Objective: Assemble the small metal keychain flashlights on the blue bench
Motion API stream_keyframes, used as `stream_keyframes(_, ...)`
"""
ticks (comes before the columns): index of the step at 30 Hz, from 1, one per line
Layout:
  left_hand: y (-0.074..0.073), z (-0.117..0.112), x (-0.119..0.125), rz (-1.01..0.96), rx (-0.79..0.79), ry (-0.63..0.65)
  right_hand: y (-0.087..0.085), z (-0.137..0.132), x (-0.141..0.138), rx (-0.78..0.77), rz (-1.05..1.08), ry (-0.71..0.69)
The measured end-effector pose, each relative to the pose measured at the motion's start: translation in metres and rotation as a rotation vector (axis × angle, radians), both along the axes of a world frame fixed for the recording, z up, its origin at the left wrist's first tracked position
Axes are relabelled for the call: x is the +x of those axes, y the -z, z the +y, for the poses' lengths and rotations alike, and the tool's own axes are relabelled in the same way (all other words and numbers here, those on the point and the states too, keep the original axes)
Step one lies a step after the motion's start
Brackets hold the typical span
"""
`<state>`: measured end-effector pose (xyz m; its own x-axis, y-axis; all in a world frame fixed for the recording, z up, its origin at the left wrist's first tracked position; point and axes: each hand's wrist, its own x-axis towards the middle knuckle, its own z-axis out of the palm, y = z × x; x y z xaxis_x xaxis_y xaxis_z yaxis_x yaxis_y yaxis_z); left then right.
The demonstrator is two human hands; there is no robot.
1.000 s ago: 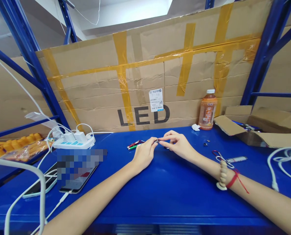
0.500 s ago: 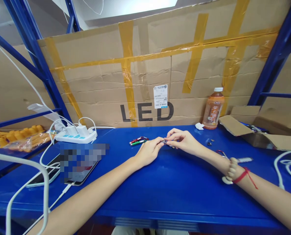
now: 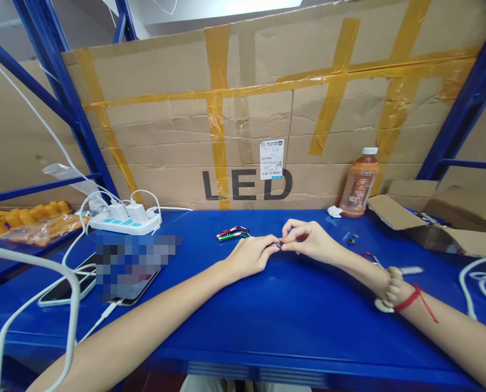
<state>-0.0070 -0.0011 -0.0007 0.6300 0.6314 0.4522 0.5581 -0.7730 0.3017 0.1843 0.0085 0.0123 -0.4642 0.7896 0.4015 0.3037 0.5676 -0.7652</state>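
Observation:
My left hand (image 3: 251,256) is closed around a small silver-and-dark metal piece (image 3: 276,245), most of it hidden by the fingers. Thumb and forefinger of my right hand (image 3: 310,239) pinch the near end of that same piece, so the two hands meet over the table. Just beyond my left hand lie a red keychain flashlight (image 3: 227,231) and a green keychain flashlight (image 3: 231,236), side by side. To the right of my right hand are some tiny dark round parts (image 3: 352,240). By my right wrist lie a red carabiner (image 3: 369,257) and a silver pen-like tube (image 3: 412,270).
Phones (image 3: 140,288) with white cables and a power strip (image 3: 124,223) occupy the left of the blue table (image 3: 291,321). An orange drink bottle (image 3: 359,185), crumpled tissue (image 3: 334,212) and open cardboard box (image 3: 414,231) stand at the back right. Large cardboard (image 3: 165,147) closes off the back.
Both hands have shifted slightly, still together, and the metal piece has turned between them: a shiny ring-like end showed before, a dark end now. The view has tilted a little.

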Motion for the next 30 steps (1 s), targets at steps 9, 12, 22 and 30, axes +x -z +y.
stream_keyframes(9, -0.001, -0.002, 0.000, -0.061, 0.014, -0.013, 0.001, -0.002, -0.005, 0.198, 0.042, 0.103)
stream_keyframes(12, -0.002, -0.003, 0.000, -0.076, 0.008, -0.026, 0.000, -0.002, -0.006, 0.189, 0.042, 0.105)
stream_keyframes(22, 0.007, 0.010, 0.002, 0.022, 0.049, 0.004, 0.009, -0.011, -0.031, 0.148, 0.013, 0.137)
stream_keyframes(30, 0.003, 0.016, 0.003, -0.240, -0.158, -0.008, 0.001, -0.010, -0.024, 0.118, -0.012, 0.166)
